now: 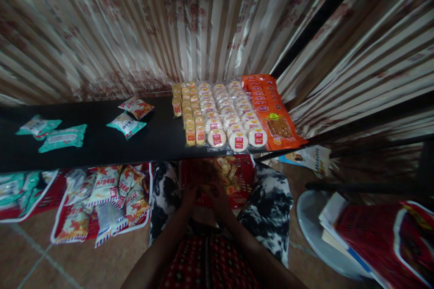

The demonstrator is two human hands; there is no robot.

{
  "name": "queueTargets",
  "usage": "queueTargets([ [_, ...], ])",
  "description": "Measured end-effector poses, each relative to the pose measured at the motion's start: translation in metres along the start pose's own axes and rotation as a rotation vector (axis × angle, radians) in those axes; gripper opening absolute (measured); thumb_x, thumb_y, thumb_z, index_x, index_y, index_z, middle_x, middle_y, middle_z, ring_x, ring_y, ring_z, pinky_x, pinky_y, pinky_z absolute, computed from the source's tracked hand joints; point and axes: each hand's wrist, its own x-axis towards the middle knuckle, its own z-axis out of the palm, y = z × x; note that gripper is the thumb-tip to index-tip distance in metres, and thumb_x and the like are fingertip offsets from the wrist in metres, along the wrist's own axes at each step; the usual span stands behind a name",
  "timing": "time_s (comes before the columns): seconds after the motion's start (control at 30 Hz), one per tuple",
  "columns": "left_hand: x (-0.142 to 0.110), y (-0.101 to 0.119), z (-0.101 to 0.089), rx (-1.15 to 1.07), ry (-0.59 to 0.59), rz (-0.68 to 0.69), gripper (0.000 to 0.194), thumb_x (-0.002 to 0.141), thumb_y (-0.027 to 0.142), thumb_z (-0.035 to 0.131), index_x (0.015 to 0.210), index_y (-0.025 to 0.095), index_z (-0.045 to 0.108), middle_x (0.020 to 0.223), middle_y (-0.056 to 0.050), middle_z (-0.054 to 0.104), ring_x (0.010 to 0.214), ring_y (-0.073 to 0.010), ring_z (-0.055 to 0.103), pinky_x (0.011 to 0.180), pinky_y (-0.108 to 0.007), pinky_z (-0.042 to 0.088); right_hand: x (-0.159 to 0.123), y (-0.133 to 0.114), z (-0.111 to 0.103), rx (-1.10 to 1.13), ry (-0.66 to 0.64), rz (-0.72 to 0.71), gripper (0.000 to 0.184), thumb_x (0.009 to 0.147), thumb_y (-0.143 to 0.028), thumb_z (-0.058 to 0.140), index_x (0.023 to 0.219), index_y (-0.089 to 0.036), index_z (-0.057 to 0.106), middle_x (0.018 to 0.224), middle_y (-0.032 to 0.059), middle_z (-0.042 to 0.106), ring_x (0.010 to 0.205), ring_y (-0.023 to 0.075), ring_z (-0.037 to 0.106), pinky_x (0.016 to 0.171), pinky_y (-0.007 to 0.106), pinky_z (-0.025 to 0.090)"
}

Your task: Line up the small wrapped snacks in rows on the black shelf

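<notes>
My left hand (190,196) and my right hand (217,195) are close together in shadow below the table edge. Both have their fingers curled inward over a red basket (249,176) between the knees. Any item between the fingertips is too dark to identify. Small yellow-wrapped snack packs (230,173) lie in that basket, just beyond the right hand. Above the hands, similar yellow packs (190,130) stand in columns on the black table (162,139). Beside them are rows of round white crackers in clear wrappers (217,137), then a stack of orange snack bags (281,126).
Teal packets (64,137) and a red-and-white packet (137,107) lie on the table's left. Baskets of red-and-white snack bags (105,185) and teal packets (15,191) sit below. At right, a grey stool (312,225) bears a red basket (366,230). A pleated curtain (203,22) hangs behind.
</notes>
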Motion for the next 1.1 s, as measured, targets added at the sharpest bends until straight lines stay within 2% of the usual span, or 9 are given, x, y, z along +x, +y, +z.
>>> queueTargets([
  [0.1, 0.000, 0.001, 0.001, -0.033, -0.031, -0.010, 0.015, 0.068, 0.024, 0.062, 0.080, 0.015, 0.066, 0.081, -0.005, 0.069, 0.069, -0.0135, 0.063, 0.068, -0.027, 0.049, -0.002, -0.001, 0.001, -0.045, 0.009, -0.065, 0.029, 0.064, -0.033, 0.064, 0.091, -0.023, 0.064, 0.092, 0.0040, 0.066, 0.082, 0.0216, 0.062, 0.078, 0.035, 0.050],
  [0.23, -0.003, 0.002, 0.001, -0.085, -0.088, -0.023, 0.024, 0.069, 0.030, 0.061, 0.086, 0.015, 0.068, 0.086, -0.007, 0.070, 0.075, -0.0160, 0.065, 0.068, -0.028, 0.049, -0.004, 0.002, 0.003, -0.100, -0.012, -0.159, 0.030, 0.069, -0.036, 0.061, 0.096, -0.022, 0.063, 0.095, 0.0056, 0.065, 0.086, 0.0225, 0.062, 0.079, 0.038, 0.052],
  [0.4, -0.002, 0.000, 0.001, -0.138, -0.161, 0.005, 0.032, 0.063, 0.039, 0.068, 0.084, 0.015, 0.070, 0.086, -0.007, 0.071, 0.078, -0.0179, 0.065, 0.071, -0.029, 0.049, -0.006, 0.007, 0.003, -0.151, -0.025, -0.216, 0.030, 0.072, -0.029, 0.056, 0.100, -0.021, 0.062, 0.101, 0.0079, 0.062, 0.090, 0.0227, 0.062, 0.079, 0.039, 0.053],
  [0.77, -0.002, 0.003, 0.001, -0.132, -0.095, 0.036, 0.029, 0.060, 0.034, 0.071, 0.082, 0.016, 0.068, 0.084, -0.007, 0.070, 0.073, -0.0164, 0.064, 0.071, -0.029, 0.048, -0.010, 0.008, 0.005, -0.139, -0.031, -0.262, 0.030, 0.071, -0.024, 0.053, 0.100, -0.021, 0.062, 0.098, 0.0084, 0.063, 0.089, 0.0225, 0.062, 0.072, 0.037, 0.056],
  [1.1, -0.002, 0.003, 0.002, -0.121, -0.090, 0.057, 0.033, 0.060, 0.033, 0.069, 0.089, 0.016, 0.068, 0.091, -0.008, 0.070, 0.076, -0.0170, 0.064, 0.072, -0.029, 0.048, -0.012, 0.009, 0.004, -0.175, -0.050, -0.324, 0.025, 0.074, -0.023, 0.053, 0.096, -0.022, 0.063, 0.097, 0.0073, 0.063, 0.090, 0.0209, 0.061, 0.071, 0.034, 0.055],
])
